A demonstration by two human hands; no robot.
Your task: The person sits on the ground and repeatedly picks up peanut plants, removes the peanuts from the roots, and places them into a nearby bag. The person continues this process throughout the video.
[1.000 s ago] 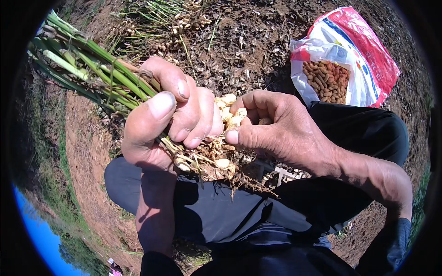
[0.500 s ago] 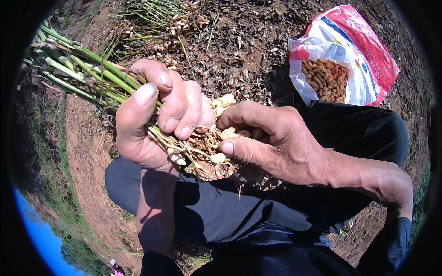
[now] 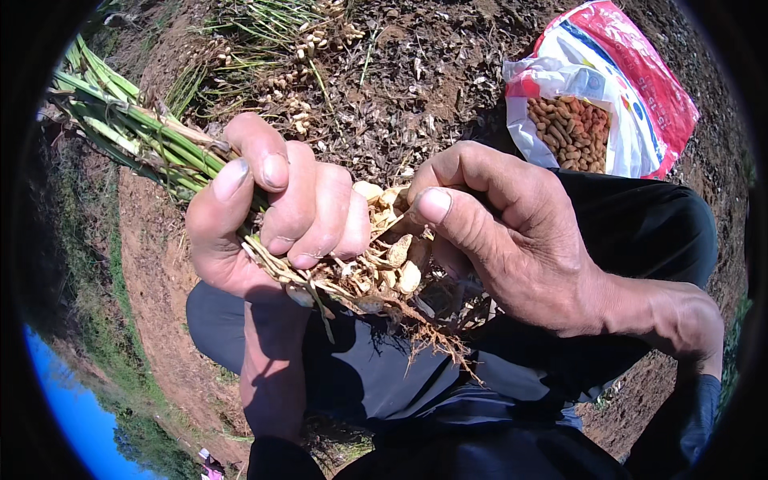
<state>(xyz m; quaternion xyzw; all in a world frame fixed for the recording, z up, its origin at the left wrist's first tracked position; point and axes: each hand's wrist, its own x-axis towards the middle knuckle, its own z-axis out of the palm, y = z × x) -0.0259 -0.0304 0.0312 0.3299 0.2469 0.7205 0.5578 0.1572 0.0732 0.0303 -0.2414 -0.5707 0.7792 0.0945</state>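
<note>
My left hand (image 3: 280, 208) is closed around a bundle of green peanut stems (image 3: 152, 140), whose leafy end reaches out to the upper left. From the other side of that fist hang pale peanut pods (image 3: 400, 256) and a tangle of brown roots (image 3: 438, 340). My right hand (image 3: 512, 240) is closed beside the pods, thumb and forefinger pinched at their right edge. A thin stalk runs to the pinch; whatever lies between the fingertips and inside the curled fingers is mostly hidden.
Beyond my right knee stands a red and white plastic bag (image 3: 632, 104) with many peanuts (image 3: 570, 132) in its mouth. More pulled peanut plants (image 3: 264, 40) lie on the soil at the upper left. My legs in dark trousers (image 3: 448, 384) are folded below my hands.
My right hand has risen slightly and turned, its pinch now at the upper right of the pods. The root tangle shows more fully. My left hand keeps its hold, shifted slightly left.
</note>
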